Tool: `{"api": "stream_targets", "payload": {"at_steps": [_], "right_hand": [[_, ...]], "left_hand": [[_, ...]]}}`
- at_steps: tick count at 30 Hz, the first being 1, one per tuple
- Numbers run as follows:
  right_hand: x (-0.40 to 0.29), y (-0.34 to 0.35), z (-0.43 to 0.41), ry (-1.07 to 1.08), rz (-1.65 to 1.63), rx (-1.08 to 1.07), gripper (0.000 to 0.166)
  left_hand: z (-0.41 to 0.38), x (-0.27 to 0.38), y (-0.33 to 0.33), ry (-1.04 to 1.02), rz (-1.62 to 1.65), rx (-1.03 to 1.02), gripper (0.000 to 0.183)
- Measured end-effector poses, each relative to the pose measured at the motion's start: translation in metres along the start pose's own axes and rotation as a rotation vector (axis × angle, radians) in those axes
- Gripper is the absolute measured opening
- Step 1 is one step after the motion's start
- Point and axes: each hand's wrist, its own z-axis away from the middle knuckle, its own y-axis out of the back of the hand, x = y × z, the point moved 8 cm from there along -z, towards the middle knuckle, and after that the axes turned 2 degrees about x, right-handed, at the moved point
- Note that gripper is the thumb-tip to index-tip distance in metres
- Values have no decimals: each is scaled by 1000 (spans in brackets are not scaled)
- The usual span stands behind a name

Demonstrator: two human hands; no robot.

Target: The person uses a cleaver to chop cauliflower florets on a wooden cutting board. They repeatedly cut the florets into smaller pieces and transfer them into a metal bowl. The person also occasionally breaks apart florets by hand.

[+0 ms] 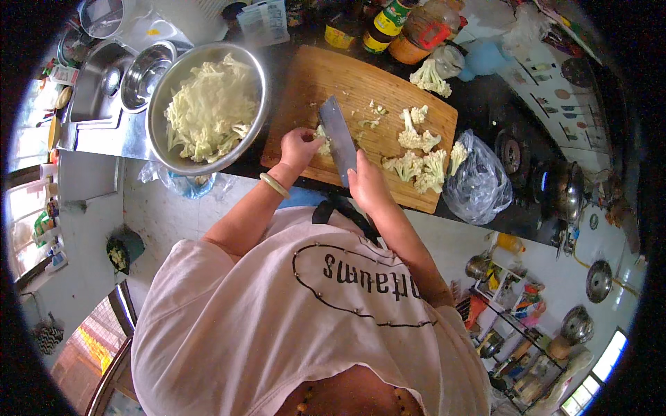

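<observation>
My right hand (368, 182) grips the handle of a cleaver (338, 136), whose broad blade lies over a wooden cutting board (322, 73). Just left of the blade, my left hand (299, 148) holds a small cauliflower piece (323, 140) against the board. Several cauliflower florets (411, 139) rest on the board's right side, and small crumbs lie around its middle. To the left of the board, a large steel bowl (263, 99) holds a heap of cut cauliflower (210, 109).
A smaller steel bowl (148, 78) stands by the sink (96, 88). A clear plastic bag (478, 182) touches the board's right side, near a gas stove (512, 151). Bottles (387, 23) and another cauliflower piece (431, 79) are behind the board.
</observation>
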Motion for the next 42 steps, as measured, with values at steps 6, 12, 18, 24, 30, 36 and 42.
{"api": "stream_targets", "payload": {"at_steps": [6,12,18,24,30,36,42], "right_hand": [[-9,-18,-26,-3,18,-10,35],[5,-26,-21,109,-75,166,38],[32,-22,-3,3,-166,142,33],[6,-3,8,-31,-106,65,31],[-3,-9,14,13,-82,17,36],[-11,-14,7,83,-36,-21,39],[-13,-16,-2,3,-38,-133,38]], "left_hand": [[-3,-1,-2,-23,-23,-21,34],[14,30,23,-168,-161,44,36],[17,39,49,-187,-123,61,34],[12,16,39,-75,-64,28,29],[12,10,38,-97,-133,64,31],[8,7,36,-24,-56,-2,31],[6,5,36,8,-128,-51,29]]}}
